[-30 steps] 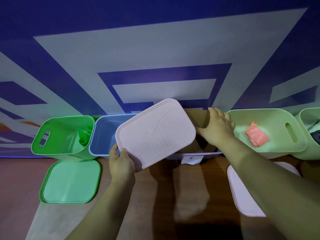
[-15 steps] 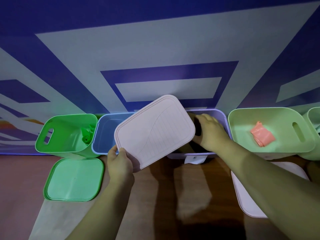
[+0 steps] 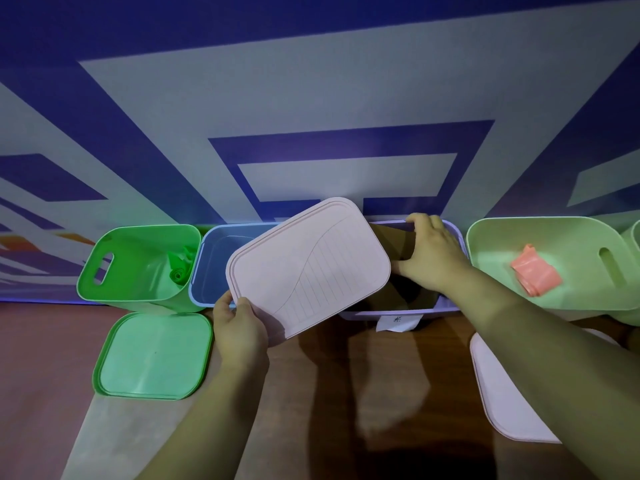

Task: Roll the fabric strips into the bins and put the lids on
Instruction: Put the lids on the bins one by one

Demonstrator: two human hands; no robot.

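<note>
head view: left grip [image 3: 239,327] pinches pink lid [image 3: 308,268] by its corner; right grip [image 3: 429,251] clasps purple bin [image 3: 391,312].

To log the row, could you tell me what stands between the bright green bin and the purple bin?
The blue bin, partly behind the pink lid, seen in the head view.

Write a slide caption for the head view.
Left hand holds a pale pink rectangular plastic lid tilted near the lilac plastic bin; right hand grips its far rim.
</note>
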